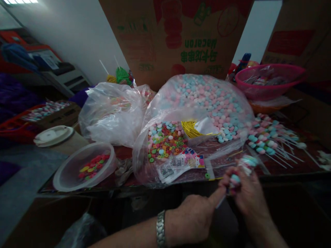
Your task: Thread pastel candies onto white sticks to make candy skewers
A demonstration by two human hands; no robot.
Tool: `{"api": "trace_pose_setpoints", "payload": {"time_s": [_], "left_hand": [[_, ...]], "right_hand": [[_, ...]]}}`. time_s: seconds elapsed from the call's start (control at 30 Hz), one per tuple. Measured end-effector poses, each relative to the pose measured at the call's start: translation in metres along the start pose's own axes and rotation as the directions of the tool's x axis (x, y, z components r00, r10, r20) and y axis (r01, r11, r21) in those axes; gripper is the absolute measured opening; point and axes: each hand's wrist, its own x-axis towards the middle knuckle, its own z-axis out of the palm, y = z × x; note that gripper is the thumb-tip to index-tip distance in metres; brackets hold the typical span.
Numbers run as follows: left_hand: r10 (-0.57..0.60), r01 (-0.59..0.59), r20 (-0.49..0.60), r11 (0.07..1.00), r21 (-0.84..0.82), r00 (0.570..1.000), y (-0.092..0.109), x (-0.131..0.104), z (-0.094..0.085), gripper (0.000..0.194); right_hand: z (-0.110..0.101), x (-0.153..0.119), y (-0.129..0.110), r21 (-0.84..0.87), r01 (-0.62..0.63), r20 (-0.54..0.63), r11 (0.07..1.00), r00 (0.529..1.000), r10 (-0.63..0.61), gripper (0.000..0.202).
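Note:
Near the table's front edge at the right, my right hand (249,193) is closed round a wrapped candy skewer (235,179) with pastel pieces and a white stick pointing down. My left hand (192,215), with a metal watch at the wrist, reaches in from the left. Its forefinger touches the lower end of the skewer by the stick, and the other fingers are curled. Whether it pinches the stick is hidden. Finished-looking candy skewers (266,137) lie in a pile beyond my right hand. Gold twist ties (191,129) sit in a holder among the candies.
A large clear bag (201,93) of pastel candies fills the middle. Ring candies (168,137) and printed labels (178,165) lie before it. At left are a plastic bowl (60,172), a lidded cup (54,136) and another bag (111,117). A pink basin (269,86) stands back right.

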Motion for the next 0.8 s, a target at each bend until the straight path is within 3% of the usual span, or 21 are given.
{"api": "trace_pose_setpoints", "payload": {"time_s": [0.07, 0.1, 0.13, 0.2, 0.23, 0.27, 0.3, 0.33, 0.4, 0.47, 0.57, 0.63, 0.67, 0.73, 0.8], "left_hand": [[0.115, -0.104, -0.048, 0.977, 0.185, 0.992, -0.009, 0.007, -0.016, 0.033], [0.109, -0.06, -0.156, 0.955, 0.29, 0.982, -0.015, 0.012, -0.027, 0.03], [0.077, 0.025, -0.235, 0.916, 0.401, 0.969, -0.021, 0.02, -0.039, 0.03], [0.019, 0.16, -0.279, 0.78, 0.605, 0.96, -0.034, 0.038, -0.06, 0.03], [-0.016, 0.21, -0.28, 0.701, 0.681, 0.96, -0.039, 0.048, -0.067, 0.031], [-0.044, 0.219, -0.249, 0.636, 0.74, 0.968, -0.044, 0.056, -0.071, 0.03], [-0.057, 0.211, -0.22, 0.584, 0.784, 0.974, -0.048, 0.063, -0.074, 0.028], [-0.053, 0.198, -0.202, 0.55, 0.811, 0.978, -0.051, 0.068, -0.075, 0.027], [-0.016, 0.181, -0.203, 0.529, 0.829, 0.979, -0.053, 0.072, -0.077, 0.025], [0.044, 0.177, -0.247, 0.576, 0.798, 0.968, -0.049, 0.067, -0.08, 0.023], [0.092, 0.122, -0.283, 0.747, 0.654, 0.955, -0.033, 0.052, -0.089, 0.02], [0.079, 0.075, -0.272, 0.855, 0.513, 0.959, -0.02, 0.042, -0.096, 0.02], [0.066, 0.061, -0.262, 0.891, 0.45, 0.963, -0.015, 0.037, -0.099, 0.019], [0.039, 0.051, -0.239, 0.932, 0.359, 0.97, -0.008, 0.03, -0.104, 0.017], [0.017, 0.053, -0.225, 0.951, 0.304, 0.974, -0.006, 0.025, -0.104, 0.018]], "right_hand": [[-0.062, 0.012, -0.011, -0.203, 0.078, -0.215, 0.976, 0.969, -0.122, 0.033], [-0.097, 0.015, -0.016, -0.421, 0.042, -0.313, 0.906, 0.931, -0.189, 0.034], [-0.133, 0.014, -0.022, -0.662, -0.072, -0.332, 0.746, 0.92, -0.207, 0.035], [-0.189, 0.002, -0.032, -0.926, -0.269, -0.341, 0.264, 0.897, -0.281, 0.042], [-0.206, -0.008, -0.035, -0.945, -0.325, -0.317, 0.029, 0.892, -0.322, 0.045], [-0.213, -0.017, -0.036, -0.927, -0.35, -0.281, -0.138, 0.888, -0.364, 0.047], [-0.211, -0.023, -0.035, -0.911, -0.341, -0.231, -0.233, 0.888, -0.397, 0.047], [-0.201, -0.027, -0.032, -0.918, -0.295, -0.169, -0.265, 0.895, -0.412, 0.047], [-0.162, -0.024, -0.022, -0.977, -0.089, -0.003, -0.193, 0.915, -0.404, 0.043], [-0.11, -0.015, -0.011, -0.971, 0.222, 0.24, -0.09, 0.896, -0.374, 0.036], [-0.036, -0.002, -0.006, -0.815, 0.578, 0.501, 0.048, 0.743, -0.443, 0.033], [0.001, 0.006, -0.011, -0.701, 0.696, 0.537, 0.154, 0.658, -0.528, 0.04], [0.016, 0.011, -0.014, -0.642, 0.733, 0.539, 0.226, 0.641, -0.547, 0.046], [0.041, 0.021, -0.02, -0.508, 0.762, 0.585, 0.402, 0.648, -0.488, 0.047], [0.059, 0.027, -0.022, -0.421, 0.717, 0.64, 0.555, 0.668, -0.379, 0.027]]}}
